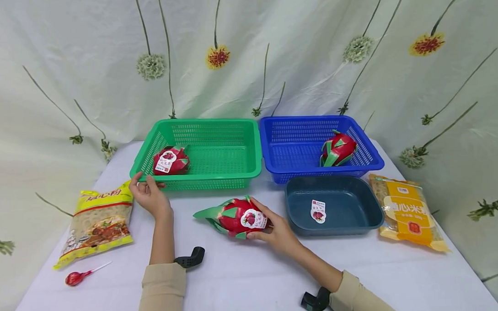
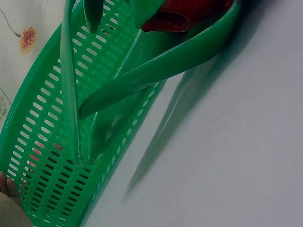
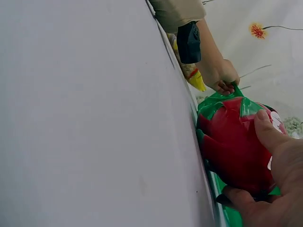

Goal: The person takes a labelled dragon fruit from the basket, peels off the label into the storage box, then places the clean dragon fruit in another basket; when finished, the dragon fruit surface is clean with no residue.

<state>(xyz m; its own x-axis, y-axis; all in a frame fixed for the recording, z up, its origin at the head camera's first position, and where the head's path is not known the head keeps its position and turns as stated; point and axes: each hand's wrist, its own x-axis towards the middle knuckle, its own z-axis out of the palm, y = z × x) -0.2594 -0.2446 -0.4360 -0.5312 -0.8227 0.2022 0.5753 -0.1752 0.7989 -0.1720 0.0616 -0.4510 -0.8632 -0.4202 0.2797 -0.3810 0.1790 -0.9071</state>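
My right hand (image 1: 276, 230) grips a red dragon fruit (image 1: 234, 218) with green leaves and a white label, in front of the green basket (image 1: 210, 183). The right wrist view shows the thumb on one side of the dragon fruit (image 3: 234, 142) and fingers on the other. At the green basket's front left corner, my left hand (image 1: 151, 195) pinches the rim; the right wrist view shows this left hand (image 3: 220, 75) too. Another labelled dragon fruit (image 1: 177, 163) lies in the left part of that basket. Long green leaves (image 2: 156, 71) fill much of the left wrist view.
A blue basket (image 1: 315, 175) beside the green one holds a dragon fruit (image 1: 339, 147). In front stands a dark blue tub (image 1: 338, 230) with a white label (image 1: 318, 211) in it. Food packets lie left (image 1: 99, 225) and right (image 1: 409, 211); a red lollipop (image 1: 75, 278) lies front left.
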